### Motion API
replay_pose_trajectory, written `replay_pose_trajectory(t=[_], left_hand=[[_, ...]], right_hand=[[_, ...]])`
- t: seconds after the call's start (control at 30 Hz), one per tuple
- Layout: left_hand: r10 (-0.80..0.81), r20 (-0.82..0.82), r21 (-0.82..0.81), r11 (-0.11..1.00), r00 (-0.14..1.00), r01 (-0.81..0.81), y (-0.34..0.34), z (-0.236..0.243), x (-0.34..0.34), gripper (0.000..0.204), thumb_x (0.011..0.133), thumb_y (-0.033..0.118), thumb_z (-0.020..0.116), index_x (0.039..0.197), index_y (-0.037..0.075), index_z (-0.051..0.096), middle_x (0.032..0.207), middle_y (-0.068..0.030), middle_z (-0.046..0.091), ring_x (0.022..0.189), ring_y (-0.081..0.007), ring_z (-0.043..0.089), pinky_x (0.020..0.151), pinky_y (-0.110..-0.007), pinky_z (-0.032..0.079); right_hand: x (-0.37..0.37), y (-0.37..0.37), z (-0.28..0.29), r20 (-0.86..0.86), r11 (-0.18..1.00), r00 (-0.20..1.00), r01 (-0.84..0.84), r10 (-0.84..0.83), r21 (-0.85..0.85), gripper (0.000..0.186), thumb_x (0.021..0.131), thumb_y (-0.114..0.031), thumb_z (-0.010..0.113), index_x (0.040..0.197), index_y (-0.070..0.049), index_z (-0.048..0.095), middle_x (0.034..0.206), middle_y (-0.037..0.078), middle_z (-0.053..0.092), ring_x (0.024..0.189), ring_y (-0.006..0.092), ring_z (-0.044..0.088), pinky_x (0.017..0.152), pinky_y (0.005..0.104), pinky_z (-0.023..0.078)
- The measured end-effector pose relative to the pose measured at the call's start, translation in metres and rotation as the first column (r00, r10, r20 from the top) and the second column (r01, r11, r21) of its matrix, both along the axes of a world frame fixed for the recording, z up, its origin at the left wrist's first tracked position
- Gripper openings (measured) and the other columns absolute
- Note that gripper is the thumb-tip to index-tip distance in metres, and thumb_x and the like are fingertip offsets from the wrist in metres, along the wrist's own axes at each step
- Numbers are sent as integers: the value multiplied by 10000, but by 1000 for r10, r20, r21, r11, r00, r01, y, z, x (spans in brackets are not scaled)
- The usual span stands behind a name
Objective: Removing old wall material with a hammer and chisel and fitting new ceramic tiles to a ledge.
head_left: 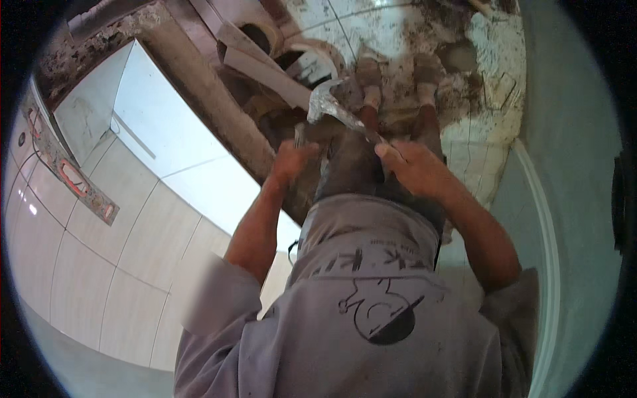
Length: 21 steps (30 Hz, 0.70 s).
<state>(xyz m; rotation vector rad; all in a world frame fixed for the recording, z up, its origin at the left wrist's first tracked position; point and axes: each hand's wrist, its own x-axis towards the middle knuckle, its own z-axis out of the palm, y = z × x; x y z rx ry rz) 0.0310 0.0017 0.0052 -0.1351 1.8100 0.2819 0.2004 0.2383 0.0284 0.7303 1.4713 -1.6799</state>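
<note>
My right hand is closed around the handle of a hammer, whose pale, dusty head points up and to the left in front of my legs. My left hand is closed on a short, narrow metal tool, possibly a chisel; only its upper end sticks out above my fist. The hammer head is apart from that tool, a little beyond it and to its right. Beside my left hand runs a rough, bare edge along a white tiled surface.
On the dirty floor past my hands lie a bucket and a long pale board. My feet stand on dusty tiles. To the left is a white panel next to beige wall tiles; a greenish wall rises on the right.
</note>
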Motion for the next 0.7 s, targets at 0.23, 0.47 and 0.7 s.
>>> replay_pose_trajectory(t=[0.23, 0.47, 0.7], left_hand=[[30, -85, 123, 992, 996, -19, 10, -4, -2, 284, 767, 296, 673, 664, 43, 594, 578, 17, 482, 531, -71, 408, 494, -299, 341], [100, -14, 70, 993, 995, -99, 18, -1, -14, 316, 766, 281, 684, 580, 63, 550, 566, 38, 469, 521, -56, 399, 472, -292, 326], [-144, -27, 20, 989, 989, 145, 12, -7, -3, 337, 764, 309, 666, 627, 20, 557, 571, 7, 494, 529, -94, 434, 503, -324, 381]], right_hand=[[-8, 34, 4, -20, 806, 806, 591, -591, -36, 435, 966, -423, 403, 742, -58, 477, 537, 6, 428, 400, 104, 411, 381, 281, 354], [-15, 14, 18, 110, 855, 853, 517, -510, -43, 461, 966, -468, 389, 740, -75, 468, 510, -6, 394, 358, 84, 352, 343, 249, 313], [4, 16, 21, 95, 722, 728, 686, -679, -96, 465, 959, -465, 395, 777, -50, 498, 584, 43, 450, 439, 135, 433, 398, 318, 345]])
